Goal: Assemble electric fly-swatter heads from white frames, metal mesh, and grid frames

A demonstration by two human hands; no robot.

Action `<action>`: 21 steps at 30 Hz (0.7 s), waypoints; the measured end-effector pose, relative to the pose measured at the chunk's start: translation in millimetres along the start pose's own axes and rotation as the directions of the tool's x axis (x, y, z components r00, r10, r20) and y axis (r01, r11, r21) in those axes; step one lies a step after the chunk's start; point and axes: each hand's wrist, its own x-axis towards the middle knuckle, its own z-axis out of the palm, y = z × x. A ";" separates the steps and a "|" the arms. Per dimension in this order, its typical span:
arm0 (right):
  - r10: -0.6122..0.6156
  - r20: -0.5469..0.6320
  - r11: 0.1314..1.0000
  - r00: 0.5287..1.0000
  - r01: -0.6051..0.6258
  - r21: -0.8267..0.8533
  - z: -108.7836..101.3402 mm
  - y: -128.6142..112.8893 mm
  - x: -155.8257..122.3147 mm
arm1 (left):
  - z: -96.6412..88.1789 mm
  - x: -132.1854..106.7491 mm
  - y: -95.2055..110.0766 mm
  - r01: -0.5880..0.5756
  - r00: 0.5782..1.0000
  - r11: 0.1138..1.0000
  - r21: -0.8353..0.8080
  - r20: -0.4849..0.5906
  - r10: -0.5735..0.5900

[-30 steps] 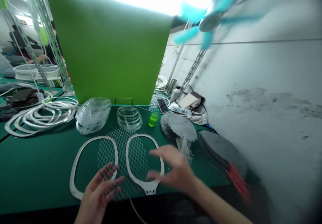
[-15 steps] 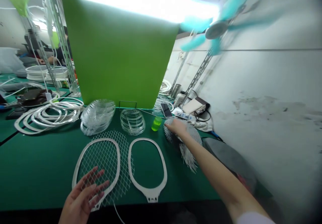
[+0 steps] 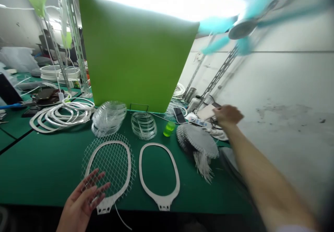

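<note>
My left hand (image 3: 85, 199) is open, its fingers spread over the lower left of a white oval frame (image 3: 129, 159). A round sheet of pale diamond mesh (image 3: 109, 166) lies with this frame, reaching past its edge. A second white oval frame (image 3: 177, 176), with no mesh in it, lies to the right. My right hand (image 3: 229, 115) is raised at the right, beyond a pile of grey round mesh sheets (image 3: 200, 140). Its fingers look curled; blur and angle hide whatever they hold. Loose pale strands (image 3: 203, 166) hang from the pile's front.
White rings (image 3: 62, 115) and clear plastic rings (image 3: 108, 119) lie at the left and centre back. A green jar (image 3: 169, 129), a phone (image 3: 179, 115) and a power strip (image 3: 200, 122) lie at the right. Behind stands a green panel (image 3: 135, 58); a fan (image 3: 242, 29) spins overhead.
My right hand has left the grey mesh pile and moved up and right. My left hand stays open over the frame. The whole view has shifted slightly.
</note>
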 end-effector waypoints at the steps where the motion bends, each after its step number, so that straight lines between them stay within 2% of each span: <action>1: 0.053 -0.033 0.999 0.998 -0.053 -0.005 -12.6 8.7 -1.4 | -1.8 1.0 1.3 -0.012 1.000 1.000 0.005 0.011 0.012; 3: 0.064 -0.110 0.997 0.992 -0.068 -0.035 -33.0 19.5 -20.0 | -4.2 1.8 5.0 -0.035 0.999 0.999 0.017 0.032 0.035; 5: -0.085 -0.233 0.989 0.969 0.054 -0.135 -44.0 20.2 -61.6 | -4.8 1.6 9.9 -0.057 0.998 0.998 0.035 0.036 0.056; 7: -0.280 -0.310 0.947 0.909 0.208 -0.244 -44.0 13.1 -120.3 | -4.0 1.5 15.3 -0.090 0.995 0.995 0.053 0.041 0.088; 9: -0.523 -0.275 0.847 0.807 0.455 -0.275 -34.6 2.4 -182.3 | -2.9 2.8 20.0 -0.130 0.990 0.990 0.060 0.062 0.126; 10: -0.637 -0.247 0.770 0.730 0.592 -0.239 -27.4 -3.2 -209.5 | -2.5 4.1 21.9 -0.152 0.986 0.987 0.060 0.076 0.147; 12: -0.764 -0.217 0.640 0.607 0.755 -0.140 -9.9 -13.0 -249.5 | -3.0 7.6 24.4 -0.188 0.979 0.980 0.057 0.093 0.182; 13: -0.792 -0.205 0.599 0.575 0.797 -0.080 -0.6 -17.1 -261.6 | -3.9 9.6 25.2 -0.204 0.975 0.978 0.053 0.100 0.198; 14: -0.800 -0.189 0.582 0.569 0.813 -0.016 8.5 -20.6 -269.0 | -5.3 11.5 25.6 -0.215 0.972 0.976 0.046 0.105 0.209; 15: -0.795 -0.167 0.582 0.583 0.811 0.059 17.0 -23.9 -273.1 | -7.1 13.3 25.7 -0.220 0.970 0.975 0.039 0.110 0.215; 17: -0.762 -0.074 0.609 0.644 0.750 0.258 30.2 -31.4 -276.9 | -11.6 16.6 24.8 -0.223 0.968 0.974 0.029 0.124 0.218; 19: -0.695 0.072 0.646 0.716 0.577 0.499 37.1 -43.8 -284.0 | -15.7 19.6 22.5 -0.218 0.967 0.975 0.035 0.146 0.211; 20: -0.653 0.166 0.651 0.739 0.436 0.621 38.5 -52.8 -290.7 | -17.2 21.1 20.9 -0.213 0.966 0.976 0.040 0.161 0.204; 21: -0.616 0.276 0.637 0.738 0.260 0.725 39.1 -63.5 -299.5 | -18.2 22.6 19.1 -0.205 0.965 0.978 0.044 0.177 0.194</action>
